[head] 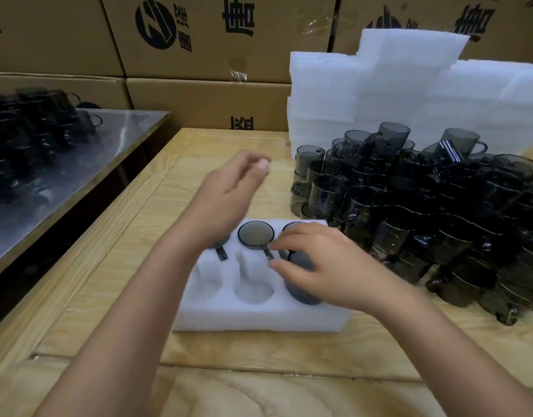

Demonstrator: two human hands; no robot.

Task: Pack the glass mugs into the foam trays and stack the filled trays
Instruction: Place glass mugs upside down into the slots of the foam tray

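My right hand (325, 266) grips a glass mug (301, 285) half-seated in the front-right pocket of the foam tray (259, 317); my left hand (229, 194) hovers loosely curled, empty. I'd line the handle with its slot, then press straight down.

Brown printed cardboard boxes (199, 40) stood stacked behind a pale wooden table (108, 296) and a grey steel-topped table (114, 152).
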